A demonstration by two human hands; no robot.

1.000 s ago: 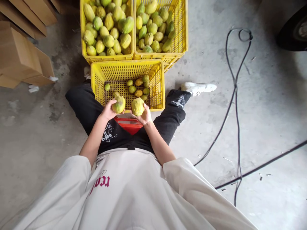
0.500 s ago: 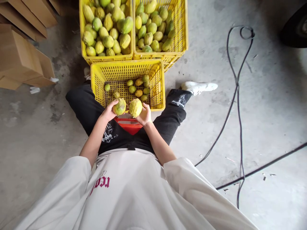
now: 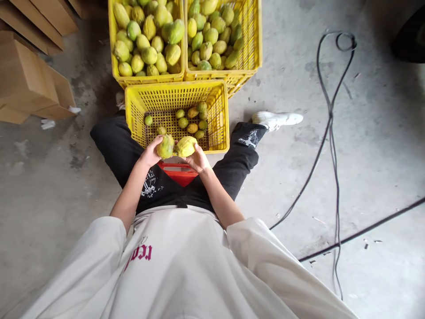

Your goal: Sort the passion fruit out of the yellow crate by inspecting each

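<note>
Left hand (image 3: 150, 153): fingers wrapped round green fruit (image 3: 165, 146). Right hand (image 3: 199, 160): fingers curled round yellow fruit (image 3: 186, 146), which lies on its side. Both fruits up over near edge of front crate (image 3: 175, 91), side by side; cannot tell if they touch. Small fruits (image 3: 183, 122) on crate floor, most toward right. Two back crates (image 3: 149, 79) behind, with lots of fruit. Red thing (image 3: 182, 178) between legs. Black cord (image 3: 330, 114) on floor, right.
</note>
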